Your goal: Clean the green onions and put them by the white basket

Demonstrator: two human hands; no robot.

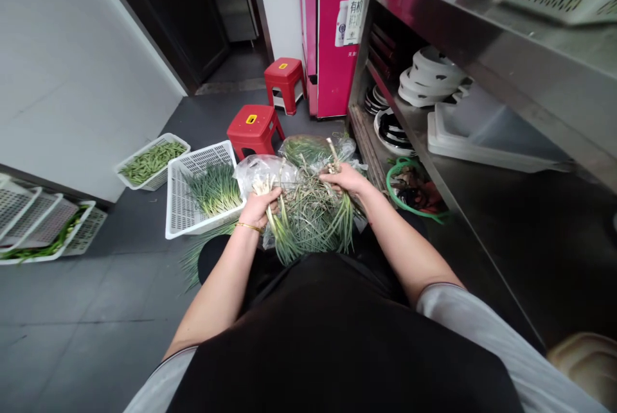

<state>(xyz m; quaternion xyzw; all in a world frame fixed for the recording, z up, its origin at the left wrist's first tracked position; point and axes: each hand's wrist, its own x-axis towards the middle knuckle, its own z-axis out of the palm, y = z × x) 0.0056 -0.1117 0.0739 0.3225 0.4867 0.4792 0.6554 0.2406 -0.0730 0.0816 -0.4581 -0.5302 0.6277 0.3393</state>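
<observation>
Head view. I observe one person, apparently sitting low, in a black garment (332, 336), both forearms extended forward. The left hand (259, 209) has its grip clamped around a bunch of scallions (283, 236), pale root ends up, green leaves hanging down. The fist closes near the pale part, presumably to keep the ends together while the leaves fall free. The right hand (346, 178) has its grip closed on a smaller clutch of scallions (345, 217), likewise root ends up, with leaves trailing below the palm. This hold appears to leave the roots exposed above the fingers; whether every stalk is pinched firmly, I cannot tell.

Between and below the hands lies a tangled heap of scallions (311, 210), with a clear plastic bag (260, 166) just beyond the left hand. The heap is central, likely so that both hands reach it without stretching.

To the left, a white perforated basket (177, 201) stands on the tiled floor (120, 284). The sorted scallions (216, 191) inside lie largely parallel, seemingly to keep them orderly. Beside it, a smaller white basket (161, 178) contains green bean pods (157, 161), apparently kept separate from the scallions. Beyond stands a red plastic stool (241, 127). On the right, steel shelving (434, 15) carries stacked white dishes (424, 79), presumably to keep them off the floor.
</observation>
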